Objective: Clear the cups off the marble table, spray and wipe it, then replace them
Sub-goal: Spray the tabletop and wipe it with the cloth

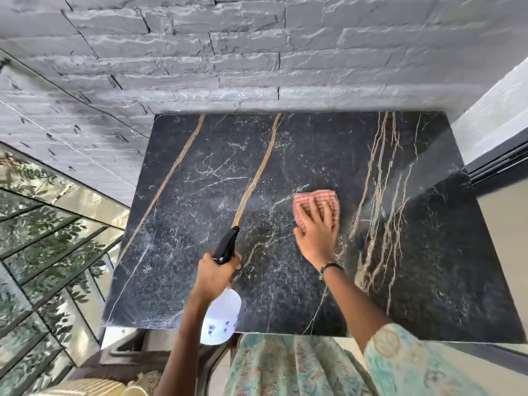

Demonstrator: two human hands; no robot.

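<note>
Head view: right hand flat on checked cloth, veined black marble table.

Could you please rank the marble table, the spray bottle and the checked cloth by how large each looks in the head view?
1. marble table
2. spray bottle, though it is nearer the camera
3. checked cloth, partly under the right hand

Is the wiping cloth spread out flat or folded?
Folded. The pink checked cloth sits as a small thick pad under the right hand, pressed flat-fingered on the marble table.
</note>
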